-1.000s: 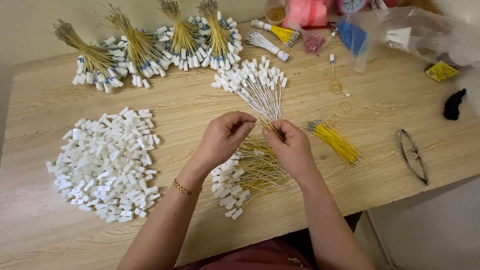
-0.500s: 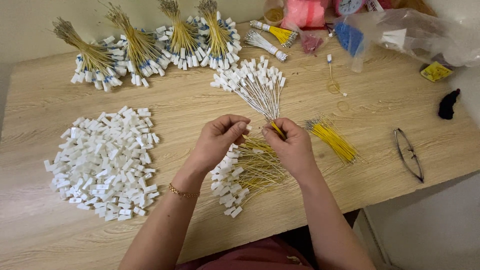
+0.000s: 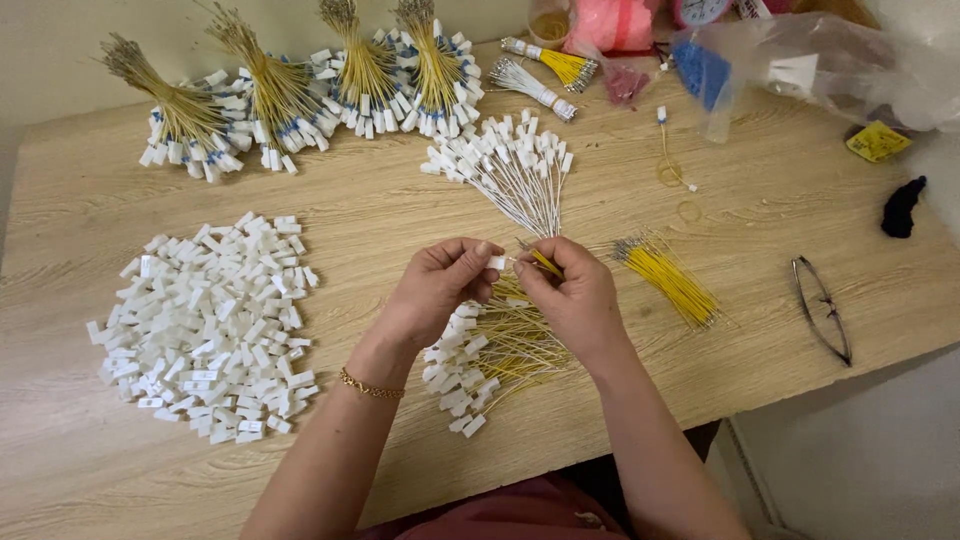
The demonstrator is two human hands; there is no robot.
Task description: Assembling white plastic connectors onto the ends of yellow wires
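My left hand (image 3: pixel 437 292) pinches a small white plastic connector (image 3: pixel 496 262) between thumb and forefinger. My right hand (image 3: pixel 572 295) holds a thin yellow wire (image 3: pixel 545 263) with its tip at that connector. Below both hands lies a loose pile of yellow wires with white connectors (image 3: pixel 485 355). A fan of white wires with white connectors (image 3: pixel 515 168) spreads out just beyond my hands. A small bunch of bare yellow wires (image 3: pixel 668 280) lies to the right of my right hand.
A large heap of loose white connectors (image 3: pixel 210 325) covers the left of the wooden table (image 3: pixel 380 215). Several tied bundles of finished yellow wires (image 3: pixel 290 90) line the back edge. Folded spectacles (image 3: pixel 823 307) lie at right, with plastic bags (image 3: pixel 820 60) and a pink item (image 3: pixel 610 22) behind.
My hands have stayed over the wire pile, working close together; the fingers shifted slightly as wire and connector were brought tip to tip.
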